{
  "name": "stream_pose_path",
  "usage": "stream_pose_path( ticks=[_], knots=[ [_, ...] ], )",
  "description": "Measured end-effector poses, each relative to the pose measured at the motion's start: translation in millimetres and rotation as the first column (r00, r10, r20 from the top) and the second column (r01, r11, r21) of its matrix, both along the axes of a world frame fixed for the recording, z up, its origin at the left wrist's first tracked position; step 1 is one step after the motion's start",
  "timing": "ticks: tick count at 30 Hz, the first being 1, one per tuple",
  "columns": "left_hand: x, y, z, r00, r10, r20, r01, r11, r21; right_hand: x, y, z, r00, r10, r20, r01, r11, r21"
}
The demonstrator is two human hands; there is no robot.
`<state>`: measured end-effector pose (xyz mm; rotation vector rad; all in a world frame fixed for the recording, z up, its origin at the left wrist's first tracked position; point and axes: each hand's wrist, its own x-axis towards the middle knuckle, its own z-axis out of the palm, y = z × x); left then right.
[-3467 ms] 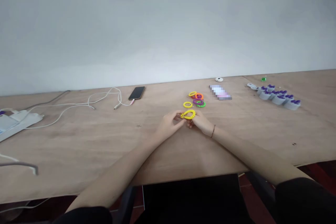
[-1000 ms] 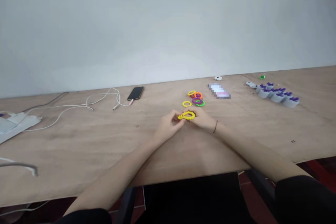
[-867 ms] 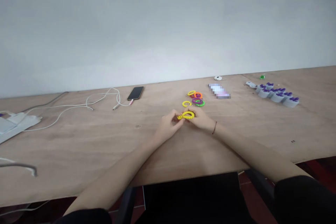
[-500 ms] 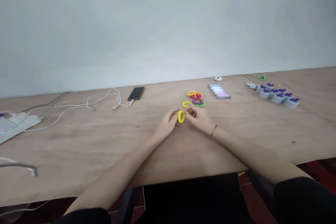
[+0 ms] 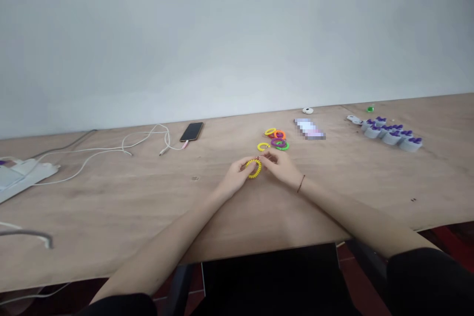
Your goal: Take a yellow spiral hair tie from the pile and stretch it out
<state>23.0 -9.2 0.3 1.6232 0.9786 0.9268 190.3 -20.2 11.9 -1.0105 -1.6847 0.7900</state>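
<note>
A yellow spiral wrist keychain (image 5: 255,174) is held up between my hands over the table's middle. My left hand (image 5: 236,177) pinches its coil at the upper left. My right hand (image 5: 283,168) is closed in a pinch at the top of the coil, where a small metal ring (image 5: 258,158) shows faintly; the fingertips partly hide it. Just beyond lie more spiral keychains: a yellow one (image 5: 263,147), a purple one (image 5: 277,142), a green one (image 5: 283,146), an orange one (image 5: 280,134) and another yellow one (image 5: 270,131).
A black phone (image 5: 192,132) on a white cable lies left of centre. A power strip (image 5: 33,180) sits at the far left. To the right are a blurred-out phone-like object (image 5: 310,129), a small white case (image 5: 307,110) and several white cups with purple tops (image 5: 391,137).
The yellow keychain has turned so its loop faces me more openly, and it hangs slightly lower and further left. Both hands keep their pinch in nearly the same place.
</note>
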Motion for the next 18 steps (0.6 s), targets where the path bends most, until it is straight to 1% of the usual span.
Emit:
stream_pose_path(
  ticks=[2, 4, 6, 7, 9, 11, 12, 14, 16, 18],
  knots=[
    [0, 1, -0.9, 1.000, 0.008, -0.002, -0.008, 1.000, 0.017, 0, 2, -1.2, 0.996, 0.032, -0.082, -0.040, 0.995, -0.096],
    [-1, 2, -0.5, 1.000, 0.026, 0.006, -0.026, 1.000, 0.017, 0, 4, -2.7, 0.989, 0.031, -0.142, -0.056, 0.982, -0.178],
    [-2, 3, 1.4, 0.998, 0.060, -0.001, -0.060, 0.998, 0.023, 1, 6, -4.8, 0.988, -0.001, -0.156, -0.035, 0.973, -0.230],
    [-3, 4, 2.9, 0.997, 0.076, -0.028, -0.075, 0.996, 0.041, 2, 7, -6.1, 0.990, -0.015, -0.137, -0.017, 0.973, -0.229],
    [-7, 4, 6.6, 0.985, 0.087, -0.146, -0.069, 0.990, 0.126, 3, 9, -9.3, 0.999, -0.024, -0.023, 0.020, 0.987, -0.159],
    [-11, 6, 9.3, 0.945, 0.092, -0.315, -0.014, 0.971, 0.241, 4, 11, -12.9, 0.984, -0.034, 0.173, 0.042, 0.998, -0.042],
    [-14, 7, 9.8, 0.914, 0.098, -0.393, 0.024, 0.956, 0.294, 5, 12, -14.7, 0.960, -0.043, 0.278, 0.043, 0.999, 0.008],
    [-18, 10, 8.6, 0.851, 0.114, -0.512, 0.105, 0.919, 0.379, 5, 13, -17.8, 0.893, -0.056, 0.447, 0.034, 0.998, 0.058],
    [-23, 15, 5.5, 0.796, 0.148, -0.588, 0.171, 0.875, 0.452, 5, 15, -19.4, 0.837, -0.061, 0.544, 0.023, 0.997, 0.076],
    [-26, 19, 2.7, 0.747, 0.221, -0.627, 0.197, 0.827, 0.526, 5, 16, -19.1, 0.808, -0.077, 0.585, 0.027, 0.995, 0.094]
  ],
)
